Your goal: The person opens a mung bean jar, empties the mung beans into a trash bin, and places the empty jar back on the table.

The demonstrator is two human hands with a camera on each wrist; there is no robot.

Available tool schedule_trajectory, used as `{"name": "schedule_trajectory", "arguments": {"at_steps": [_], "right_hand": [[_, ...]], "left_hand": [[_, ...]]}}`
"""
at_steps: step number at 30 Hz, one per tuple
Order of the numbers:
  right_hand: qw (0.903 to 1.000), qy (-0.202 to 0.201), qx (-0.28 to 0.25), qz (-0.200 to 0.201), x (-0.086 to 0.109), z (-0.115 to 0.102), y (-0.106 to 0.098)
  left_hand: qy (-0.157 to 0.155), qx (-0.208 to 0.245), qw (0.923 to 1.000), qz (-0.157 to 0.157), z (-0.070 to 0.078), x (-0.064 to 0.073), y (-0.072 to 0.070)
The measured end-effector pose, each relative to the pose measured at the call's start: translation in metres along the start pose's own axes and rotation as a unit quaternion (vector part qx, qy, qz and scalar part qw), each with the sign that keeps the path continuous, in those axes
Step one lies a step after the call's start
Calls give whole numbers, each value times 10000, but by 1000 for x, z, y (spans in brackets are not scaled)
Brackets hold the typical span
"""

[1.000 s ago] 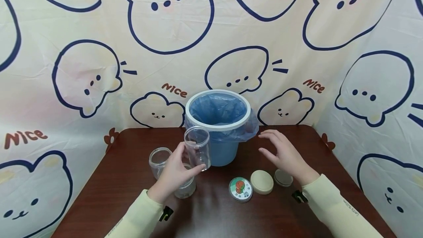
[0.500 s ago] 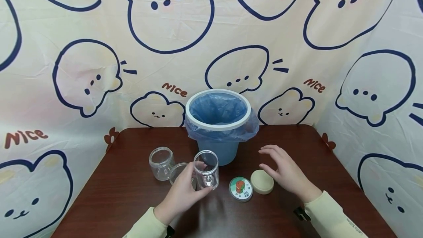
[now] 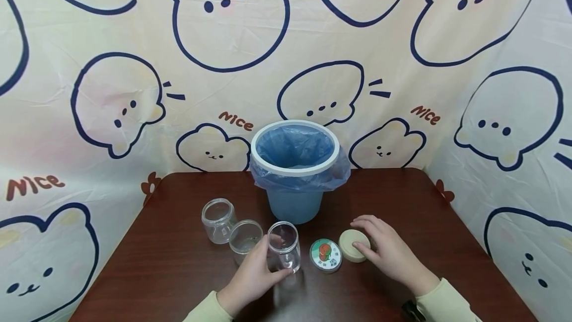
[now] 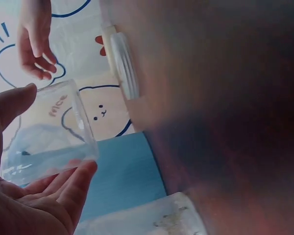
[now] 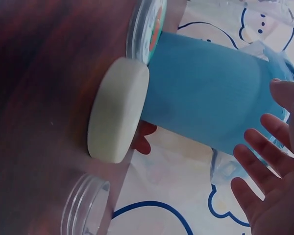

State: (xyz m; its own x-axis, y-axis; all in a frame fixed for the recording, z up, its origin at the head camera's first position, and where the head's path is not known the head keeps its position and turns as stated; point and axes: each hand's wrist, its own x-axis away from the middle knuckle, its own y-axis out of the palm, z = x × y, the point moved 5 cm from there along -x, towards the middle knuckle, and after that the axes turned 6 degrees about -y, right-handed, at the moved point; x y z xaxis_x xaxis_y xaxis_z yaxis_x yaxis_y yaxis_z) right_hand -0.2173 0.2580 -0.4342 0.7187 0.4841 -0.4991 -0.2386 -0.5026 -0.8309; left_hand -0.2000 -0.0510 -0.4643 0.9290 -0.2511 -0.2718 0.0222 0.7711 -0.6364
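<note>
My left hand point(image 3: 254, 275) grips a clear, lidless jar point(image 3: 288, 255) between thumb and fingers, tipped slightly. In the left wrist view the jar point(image 4: 54, 132) looks empty, with the thumb on one side and the fingers on the other. Over the lids hovers my right hand point(image 3: 391, 255), fingers loosely spread and holding nothing. Below and beside it lie a cream lid point(image 3: 350, 246) and a lid with a green fruit label point(image 3: 325, 256). A clear lid point(image 5: 85, 208) shows in the right wrist view; the right hand hides it in the head view.
Two more open clear jars, one at the back left point(image 3: 219, 225) and one nearer point(image 3: 243, 238), stand left of my left hand. A blue bin point(image 3: 295, 205) with a bag liner stands at the back of the brown table point(image 3: 165, 252), before a printed cloth.
My left hand has brought the jar from beside the bin's rim down and toward me, slightly right. The right hand has lowered over the lids, covering the clear one in the head view.
</note>
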Motion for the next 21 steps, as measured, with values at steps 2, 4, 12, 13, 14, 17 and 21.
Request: {"name": "schedule_trajectory", "arguments": {"at_steps": [2,4,12,13,14,17,21], "right_hand": [[9999,-82,79,-34,3,-3,1],[9998,-66,136,-86,6,-6,3],[9991,11,355,-224,13,-13,7],[9990,-7,389,-217,14,-14,7],[9990,-30,407,-202,14,-14,7],[9990,-86,407,-132,16,-13,9],[9992,-137,384,-58,18,-11,10]], "left_hand": [[-15,-55,10000,-8,-2,1,1],[-13,-97,10000,-9,-3,1,2],[-125,-282,9994,-130,-10,4,5],[-154,-275,9994,-152,-11,4,6],[-165,-278,9993,-161,-12,4,7],[-132,-252,9994,-174,-13,5,8],[-119,-273,9993,-218,-15,5,9]]}}
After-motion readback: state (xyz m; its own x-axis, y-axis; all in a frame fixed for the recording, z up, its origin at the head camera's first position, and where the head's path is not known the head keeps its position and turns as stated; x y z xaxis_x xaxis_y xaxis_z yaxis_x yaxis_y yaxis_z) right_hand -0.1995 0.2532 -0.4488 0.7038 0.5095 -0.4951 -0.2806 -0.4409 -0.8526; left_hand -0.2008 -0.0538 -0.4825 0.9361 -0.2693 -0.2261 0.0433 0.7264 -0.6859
